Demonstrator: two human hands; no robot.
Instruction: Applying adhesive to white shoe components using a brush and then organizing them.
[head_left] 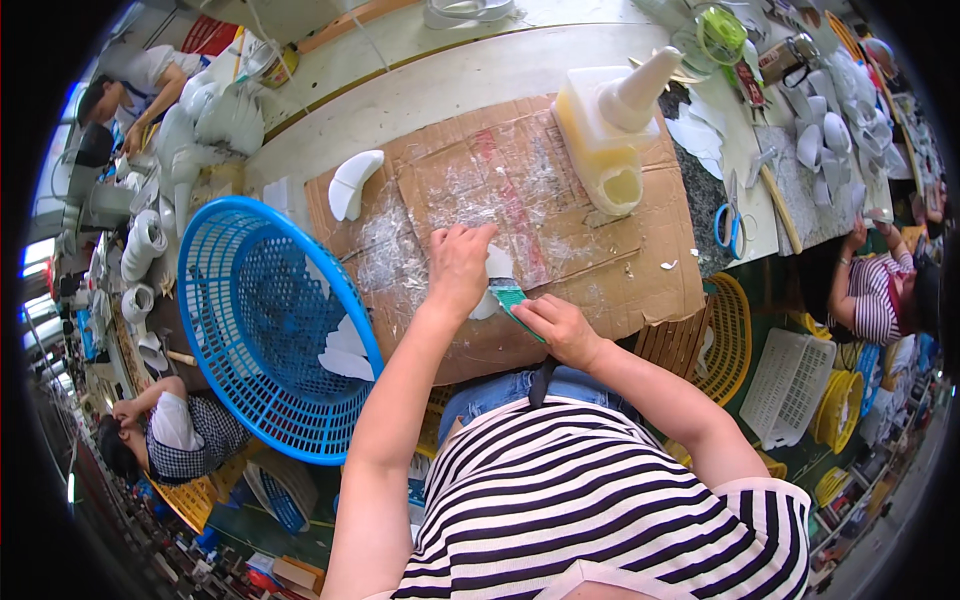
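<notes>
My right hand (562, 328) is closed round the green handle of a small brush (510, 298). The brush head lies against a white flat piece (499, 262) on the cardboard. My left hand (462, 265) is at that piece's left side, fingers curled down and holding it; part of the piece is hidden by the hand. A white curved piece (354, 185) lies farther left on the cardboard (590, 270). At the back right of the cardboard stands a translucent bottle (600, 130) of yellowish liquid with a pale cone-shaped top.
A blue plastic basket (365, 330) with several white pieces stands close to my left forearm. Blue-handled scissors (732, 222) lie right of the cardboard, beside a wooden stick (782, 208). White parts crowd both sides. Co-workers sit at left and right; a yellow basket (737, 340) stands low right.
</notes>
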